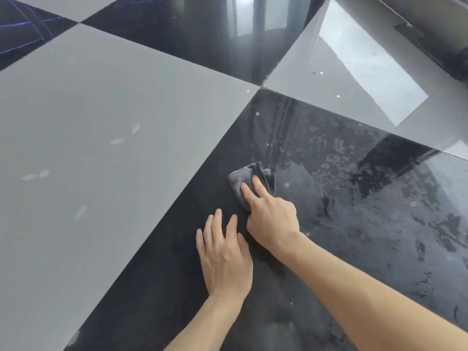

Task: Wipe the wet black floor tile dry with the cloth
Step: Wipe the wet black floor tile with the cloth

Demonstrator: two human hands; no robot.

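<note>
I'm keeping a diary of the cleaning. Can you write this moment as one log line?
right hand pressing cloth | left hand flat | black tile right part wet

- The crumpled grey microfibre cloth [244, 182] is partly hidden beneath the right hand's fingers [259, 187].
- The glossy wet black floor tile [354, 198] runs off the bottom and right edges, well beyond the fingers.

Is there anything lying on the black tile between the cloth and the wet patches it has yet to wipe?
Nothing visible. The right hand presses the cloth on the black tile, and the wet patches to its right lie open, with only water on them. The left hand rests flat behind, out of the way.
</note>
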